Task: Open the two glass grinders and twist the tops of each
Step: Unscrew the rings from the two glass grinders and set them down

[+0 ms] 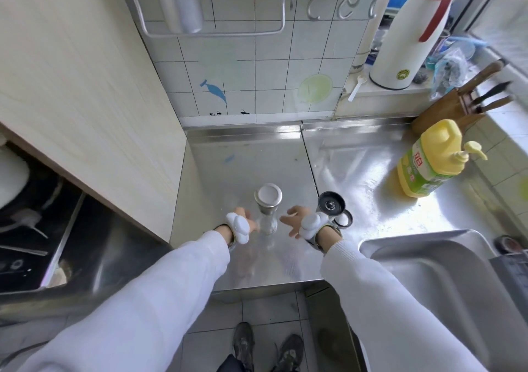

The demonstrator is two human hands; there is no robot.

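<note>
Two glass grinders stand upright on the steel counter (pixel 248 160). The left grinder (pixel 268 207) has a clear glass body and a metal top with a white cap on it. The right grinder (pixel 331 204) shows a dark open top with a small knob in its middle; a dark ring-shaped cap (pixel 343 219) lies beside its base. My left hand (pixel 243 223) is just left of the left grinder's glass body, fingers apart, touching or nearly touching it. My right hand (pixel 297 221) hovers between the two grinders, fingers spread, holding nothing. Both wrists carry white devices.
A yellow dish-soap pump bottle (pixel 428 160) stands at the right, with a wooden knife block (pixel 454 108) behind it. A steel sink (pixel 428 268) lies at the front right. A wooden cabinet side (pixel 94 100) borders the left. A white thermos (pixel 405 40) stands on the back ledge.
</note>
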